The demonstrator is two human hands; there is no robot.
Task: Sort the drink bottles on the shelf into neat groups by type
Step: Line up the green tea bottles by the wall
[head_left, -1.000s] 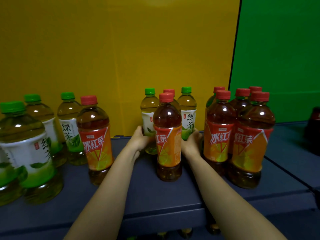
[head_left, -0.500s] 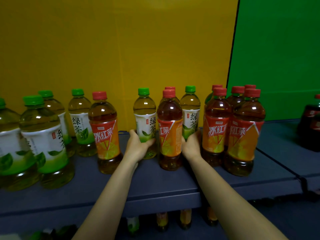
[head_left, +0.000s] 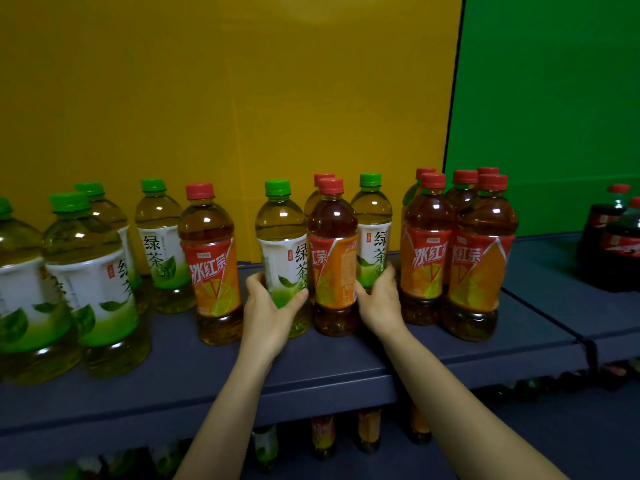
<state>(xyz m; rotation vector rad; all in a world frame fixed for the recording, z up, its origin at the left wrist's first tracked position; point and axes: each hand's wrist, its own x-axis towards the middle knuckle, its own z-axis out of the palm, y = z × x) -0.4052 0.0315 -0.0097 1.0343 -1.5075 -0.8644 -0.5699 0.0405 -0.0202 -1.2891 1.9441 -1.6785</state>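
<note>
**Both hands on green tea, red tea wedged between**

Centre frame on the dark blue shelf [head_left: 346,368]: the left hand [head_left: 268,311] is wrapped around the lower body of a green-capped green tea bottle [head_left: 282,247], thumb across the front of its label. The right hand [head_left: 379,301] clasps a second green tea bottle [head_left: 372,233] standing further back. Squeezed between them, touching the left-hand bottle, stands a red-capped iced tea bottle [head_left: 332,258], with another red cap [head_left: 323,177] peeking up behind it. Just beside the left hand, a lone iced tea [head_left: 211,265] blocks the way toward the green tea cluster [head_left: 86,271] at lower left. Close to the right hand, a tight iced tea group [head_left: 460,251] crowds the shelf. At far right, well apart, dark cola bottles [head_left: 613,244] stand. Behind everything: a yellow wall [head_left: 225,81] and a green panel [head_left: 554,98].
</note>
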